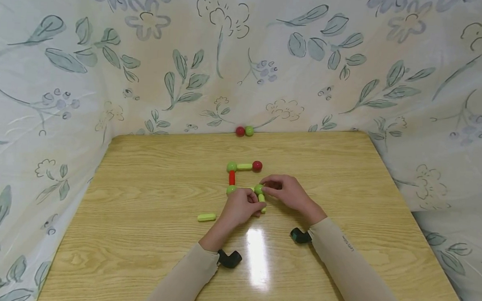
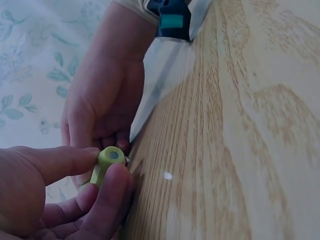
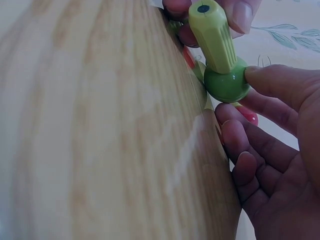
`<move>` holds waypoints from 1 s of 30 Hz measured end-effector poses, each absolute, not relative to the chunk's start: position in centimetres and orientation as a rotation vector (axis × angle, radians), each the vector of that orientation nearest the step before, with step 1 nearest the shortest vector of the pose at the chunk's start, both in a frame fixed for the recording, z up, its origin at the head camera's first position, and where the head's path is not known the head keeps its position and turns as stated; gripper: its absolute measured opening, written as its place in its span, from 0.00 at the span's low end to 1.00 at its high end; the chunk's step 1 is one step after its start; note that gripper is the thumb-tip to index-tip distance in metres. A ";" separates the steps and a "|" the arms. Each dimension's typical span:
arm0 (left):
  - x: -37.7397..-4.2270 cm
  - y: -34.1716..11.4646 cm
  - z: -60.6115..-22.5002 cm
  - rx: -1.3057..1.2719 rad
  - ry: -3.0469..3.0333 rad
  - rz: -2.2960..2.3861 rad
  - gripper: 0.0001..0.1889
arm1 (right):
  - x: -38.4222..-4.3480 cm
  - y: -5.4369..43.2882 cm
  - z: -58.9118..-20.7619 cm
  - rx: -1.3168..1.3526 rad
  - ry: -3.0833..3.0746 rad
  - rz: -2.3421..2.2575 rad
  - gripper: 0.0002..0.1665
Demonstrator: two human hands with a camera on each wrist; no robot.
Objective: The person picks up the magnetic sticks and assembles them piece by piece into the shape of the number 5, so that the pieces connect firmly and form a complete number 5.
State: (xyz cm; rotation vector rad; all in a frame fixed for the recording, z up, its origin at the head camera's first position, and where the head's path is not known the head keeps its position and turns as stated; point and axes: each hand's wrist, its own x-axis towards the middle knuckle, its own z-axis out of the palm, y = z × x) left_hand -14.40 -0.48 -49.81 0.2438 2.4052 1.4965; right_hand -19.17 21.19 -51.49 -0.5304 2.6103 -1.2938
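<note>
My left hand [image 1: 240, 207] pinches a short yellow-green magnetic rod [image 2: 102, 167] between thumb and finger; a dark round spot shows on its end. The rod's other end meets a green ball [image 3: 226, 82], which my right hand [image 1: 289, 193] pinches from the right. This ball sits at the lower right of a shape on the table. Along that shape are a lower-left green ball [image 1: 231, 189], a red rod [image 1: 231, 178], an upper green ball [image 1: 232, 167], a yellow-green rod [image 1: 244, 167] and a red ball [image 1: 257, 166]. My left hand partly hides the bottom side.
A loose yellow-green rod [image 1: 206, 217] lies left of my left hand on the wooden table [image 1: 140, 245]. At the back edge, a dark red ball [image 1: 240, 131] and a green ball [image 1: 249, 130] sit side by side before the floral cloth [image 1: 181, 40].
</note>
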 end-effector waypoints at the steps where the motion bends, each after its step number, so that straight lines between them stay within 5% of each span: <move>1: -14.4 -0.5 -49.8 0.248 2.408 1.494 0.11 | -19.2 21.2 -51.5 -0.532 2.611 -1.295 0.13; 30: -14.4 -0.6 -49.6 0.255 2.443 1.451 0.11 | -19.2 21.2 -51.6 -0.519 2.611 -1.310 0.16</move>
